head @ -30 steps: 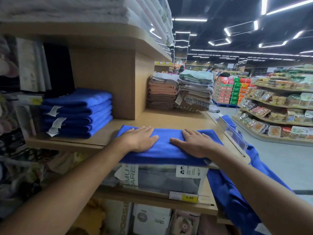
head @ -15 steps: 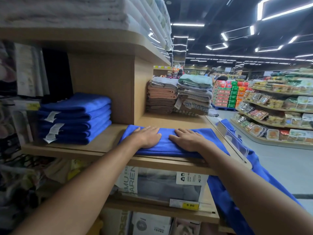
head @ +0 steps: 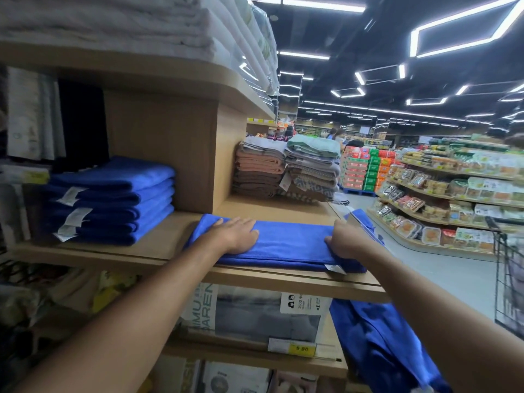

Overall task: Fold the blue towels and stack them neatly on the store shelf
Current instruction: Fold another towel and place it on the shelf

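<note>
Right hand (head: 344,242) slid outward on towel (head: 292,246), blue stack (head: 113,199) beyond divider (head: 170,148)

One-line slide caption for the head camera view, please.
Left hand and right hand rest on a folded blue towel on the wooden shelf, beside a stack of blue towels.

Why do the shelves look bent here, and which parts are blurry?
Head view: the wide lens bows the shelf edge. Also in the head view, the ceiling lights glare against a dark ceiling. The blue towel under the left hand and right hand looks sharp, while the snack shelves are smeared.
</note>
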### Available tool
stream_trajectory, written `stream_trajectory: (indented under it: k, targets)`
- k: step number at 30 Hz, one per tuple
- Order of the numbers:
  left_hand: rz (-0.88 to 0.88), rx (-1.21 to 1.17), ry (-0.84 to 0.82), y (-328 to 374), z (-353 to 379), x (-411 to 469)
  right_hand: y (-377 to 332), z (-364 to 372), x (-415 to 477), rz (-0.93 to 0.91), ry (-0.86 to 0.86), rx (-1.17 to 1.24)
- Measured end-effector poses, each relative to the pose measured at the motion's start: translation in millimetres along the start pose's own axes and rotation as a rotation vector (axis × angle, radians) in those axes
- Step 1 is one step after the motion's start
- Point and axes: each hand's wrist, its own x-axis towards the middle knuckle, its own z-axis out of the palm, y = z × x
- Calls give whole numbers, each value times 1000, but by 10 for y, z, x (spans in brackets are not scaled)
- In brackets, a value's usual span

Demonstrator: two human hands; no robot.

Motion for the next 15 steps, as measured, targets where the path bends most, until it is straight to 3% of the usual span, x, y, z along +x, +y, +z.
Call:
stream_trajectory:
  k: [6,11,15]
  targets:
    - [-1,-4,3,-7,-10,-6,-113,-320,67,180,-181,215]
    - [12,-34,11,-5,-5,-25,70,-404,69,335,-375,851]
    - [16,-21,-17,10,-13,-47,177,-450,9,371,-433,1101]
